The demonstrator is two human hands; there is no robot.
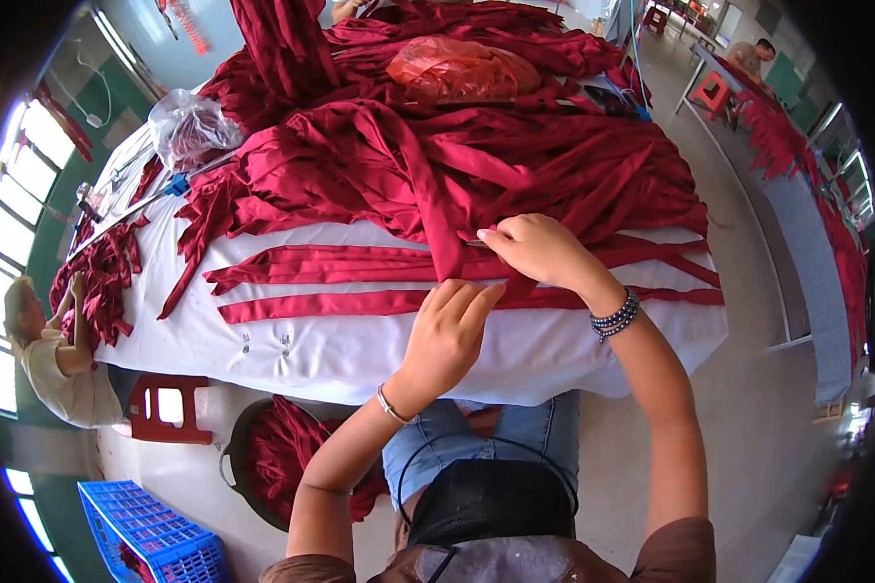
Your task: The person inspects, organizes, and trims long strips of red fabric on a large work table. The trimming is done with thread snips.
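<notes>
My left hand (pixel 447 330) is closed on a dark red fabric strip (pixel 444 255) that runs down from the big heap (pixel 321 175). Just right of it, my right hand (pixel 540 251) is closed round a small metal tool (pixel 474 243), its tip pointing left at the strip; the fingers hide the rest, so its kind is unclear. Beneath both hands, flat red strips (pixel 321 306) lie side by side across the white-covered table (pixel 360 352).
On the table are an orange-red plastic bag (pixel 467 70) and a clear bag (pixel 187 131). A person (pixel 53 369) handles red fabric at left; another (pixel 752 60) sits far right. Below stand a red stool (pixel 170 408), a dark tub (pixel 238 457) of fabric and a blue crate (pixel 151 534).
</notes>
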